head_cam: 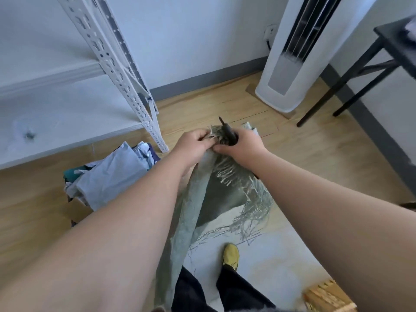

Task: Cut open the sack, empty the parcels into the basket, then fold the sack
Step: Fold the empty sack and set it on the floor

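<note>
— What's biggest here?
— The grey-green woven plastic sack [191,212], frayed along its cut edge, hanging from both hands over the wooden floor [315,158].
— The parcels?
— Pale blue plastic parcels [108,176] heaped near the white metal shelf's [67,113] corner.
— And the hands?
— Left hand [193,143] pinches the sack's top; right hand [243,143] grips a black-handled cutter [228,132] against it.

Your left hand [191,143] pinches the frayed top edge of the grey-green woven sack [191,212], while your right hand [243,145] grips a black-handled cutter [228,134] against it.
</note>
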A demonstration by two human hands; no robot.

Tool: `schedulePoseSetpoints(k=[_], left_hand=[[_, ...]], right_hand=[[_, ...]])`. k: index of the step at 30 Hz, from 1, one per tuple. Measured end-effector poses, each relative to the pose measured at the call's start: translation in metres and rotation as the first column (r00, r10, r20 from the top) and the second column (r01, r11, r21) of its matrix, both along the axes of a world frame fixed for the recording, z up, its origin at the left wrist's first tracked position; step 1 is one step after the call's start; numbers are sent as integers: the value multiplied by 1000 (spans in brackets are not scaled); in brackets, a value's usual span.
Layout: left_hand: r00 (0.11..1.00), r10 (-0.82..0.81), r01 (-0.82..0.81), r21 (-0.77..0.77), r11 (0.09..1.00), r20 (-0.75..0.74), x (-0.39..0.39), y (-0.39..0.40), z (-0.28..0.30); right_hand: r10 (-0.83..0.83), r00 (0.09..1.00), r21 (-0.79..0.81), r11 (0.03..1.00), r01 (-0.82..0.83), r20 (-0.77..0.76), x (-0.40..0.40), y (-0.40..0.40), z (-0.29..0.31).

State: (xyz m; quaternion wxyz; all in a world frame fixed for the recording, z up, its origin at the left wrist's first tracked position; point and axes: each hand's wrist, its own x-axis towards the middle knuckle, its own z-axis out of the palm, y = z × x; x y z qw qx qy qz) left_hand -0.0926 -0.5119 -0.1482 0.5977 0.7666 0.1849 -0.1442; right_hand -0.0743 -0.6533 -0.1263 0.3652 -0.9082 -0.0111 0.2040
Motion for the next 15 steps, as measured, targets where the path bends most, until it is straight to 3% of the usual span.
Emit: schedulePoseSetpoints(k=[3, 5, 7, 9, 10, 11, 13, 14, 15], left_hand=[[1000, 10, -10, 0, 1000, 15, -8, -4, -6], [984, -130, 153, 204, 967, -121, -25, -7, -24], [926, -230, 342, 408, 847, -299, -48, -2, -54], [878, -202, 425, 511, 747, -434, -69, 8, -76], [870, -165, 424, 535, 730, -464, -74, 15, -82], [878, -126, 393, 546, 740, -461, -73, 21, -85], [921, -15, 235, 524, 819, -390, -63, 30, -81], [930, 41, 150, 478, 866, -365, -54, 33, -77], [933, 82, 71, 404, 912, -350, -46, 34, -73]], right_hand=[[-300, 952, 176, 936, 305, -56, 10, -11, -2], [-437, 879, 324, 817, 477, -193, 17, -13, 1], [-527, 792, 436, 662, 610, -309, 27, -16, 3], [-604, 724, 473, 557, 682, -333, 36, -23, 4], [-624, 721, 447, 575, 685, -302, 41, -27, 2], [-611, 758, 355, 673, 648, -226, 45, -32, -1], [-481, 875, -79, 876, 476, -57, 47, -39, -5], [-427, 904, -238, 878, 415, 3, 45, -38, -7], [-403, 913, -296, 866, 402, 60, 41, -35, -7]])
